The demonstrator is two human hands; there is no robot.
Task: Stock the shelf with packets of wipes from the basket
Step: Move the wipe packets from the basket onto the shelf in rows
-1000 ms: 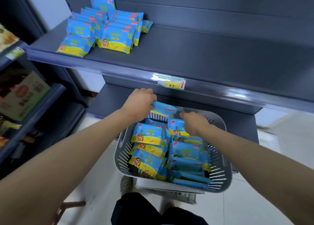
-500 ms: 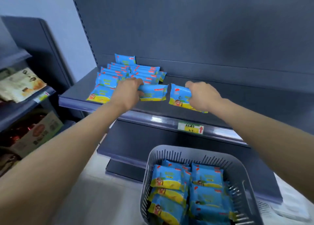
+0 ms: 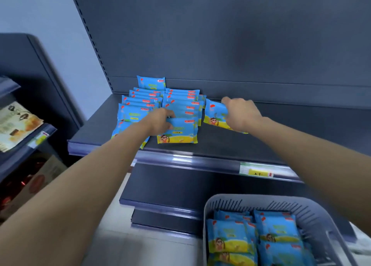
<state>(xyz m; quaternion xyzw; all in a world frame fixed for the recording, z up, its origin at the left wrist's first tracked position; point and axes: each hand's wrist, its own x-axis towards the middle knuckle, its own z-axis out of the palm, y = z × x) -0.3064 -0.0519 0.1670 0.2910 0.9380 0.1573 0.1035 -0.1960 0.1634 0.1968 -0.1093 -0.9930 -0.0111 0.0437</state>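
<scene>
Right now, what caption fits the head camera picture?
Two hands setting blue-and-yellow wipe packets on a dark shelf.

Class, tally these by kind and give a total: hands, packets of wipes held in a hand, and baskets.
Hands: 2, the left hand and the right hand
Held packets: 2, the left packet and the right packet
Baskets: 1, the basket
Total: 5

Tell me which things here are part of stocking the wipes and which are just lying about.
Part of the job: left hand and its packet; right hand and its packet; shelf; stocked rows; basket.
Lying about: price tag; side-rack goods.
</scene>
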